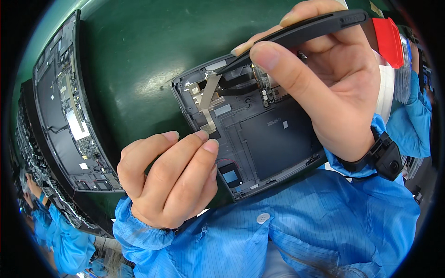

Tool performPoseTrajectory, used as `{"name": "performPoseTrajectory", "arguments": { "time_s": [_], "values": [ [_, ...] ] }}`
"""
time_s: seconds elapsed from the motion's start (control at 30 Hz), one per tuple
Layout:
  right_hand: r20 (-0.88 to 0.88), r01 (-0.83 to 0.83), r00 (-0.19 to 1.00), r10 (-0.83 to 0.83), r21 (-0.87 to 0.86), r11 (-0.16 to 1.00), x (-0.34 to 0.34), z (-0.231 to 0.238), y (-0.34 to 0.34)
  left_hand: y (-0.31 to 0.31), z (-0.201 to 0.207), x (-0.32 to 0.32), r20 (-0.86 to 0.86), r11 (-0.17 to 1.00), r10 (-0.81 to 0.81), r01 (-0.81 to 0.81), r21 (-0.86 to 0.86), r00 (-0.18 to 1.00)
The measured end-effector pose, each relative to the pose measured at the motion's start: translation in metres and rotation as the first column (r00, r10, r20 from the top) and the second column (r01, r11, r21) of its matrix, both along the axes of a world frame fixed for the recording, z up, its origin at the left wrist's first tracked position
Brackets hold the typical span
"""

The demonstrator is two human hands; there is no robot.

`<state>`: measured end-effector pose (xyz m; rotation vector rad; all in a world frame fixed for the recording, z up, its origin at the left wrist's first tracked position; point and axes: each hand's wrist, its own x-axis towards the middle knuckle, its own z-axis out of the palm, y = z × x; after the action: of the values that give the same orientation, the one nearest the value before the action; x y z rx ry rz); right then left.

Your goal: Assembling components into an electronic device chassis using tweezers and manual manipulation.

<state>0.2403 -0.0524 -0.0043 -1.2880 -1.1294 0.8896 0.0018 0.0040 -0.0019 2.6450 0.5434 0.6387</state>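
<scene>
In my right hand (333,78) is a pair of black tweezers (310,30), gripped between thumb and fingers. Their tips reach the upper end of a grey tape strip (211,91) in the corner of an opened device housing (178,95), which looks like a tablet or laptop with its inside exposed. A circuit board (266,90) lies partly under my right hand. My left hand (171,176) is curled at the housing's left edge, fingertips near the strip's lower end. Its thumb is hidden, so what it pinches, if anything, cannot be made out.
Another opened housing (58,134) stands at the left on the green work surface (134,51). Beyond it is a dark strip of bundled parts (34,153). A red object (388,42) lies at the upper right. People in blue sleeves (69,241) work at both sides.
</scene>
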Motion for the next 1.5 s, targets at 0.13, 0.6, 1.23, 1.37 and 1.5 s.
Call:
{"name": "performPoseTrajectory", "arguments": {
  "time_s": [0.13, 0.6, 1.23, 1.37, 1.5],
  "values": [
    [0.033, 0.005, 0.999, -0.005, 0.0, 1.0, 0.001, 0.0, 0.0, 0.001, -0.001, -0.001, -0.01, 1.0, 0.013, -0.013, 0.017, 1.0],
    [0.108, -0.003, 0.994, 0.001, 0.016, 1.0, 0.001, 0.0, 0.003, 0.006, 0.001, 0.003, -0.212, 1.0, 0.0, 0.003, 0.012, 0.977],
    [0.244, 0.018, 0.969, -0.035, 0.073, 0.997, -0.004, -0.002, 0.006, -0.003, -0.003, 0.011, -0.363, 0.997, 0.034, -0.005, 0.081, 0.931],
    [0.237, 0.027, 0.97, -0.051, 0.103, 0.994, -0.01, -0.009, 0.006, -0.007, -0.009, 0.005, -0.243, 0.993, 0.083, -0.059, 0.102, 0.966],
    [0.314, 0.121, 0.943, -0.113, -0.005, 0.993, -0.011, -0.001, 0.005, -0.003, -0.011, 0.016, -0.273, 0.986, 0.084, -0.041, 0.16, 0.958]
  ]
}}
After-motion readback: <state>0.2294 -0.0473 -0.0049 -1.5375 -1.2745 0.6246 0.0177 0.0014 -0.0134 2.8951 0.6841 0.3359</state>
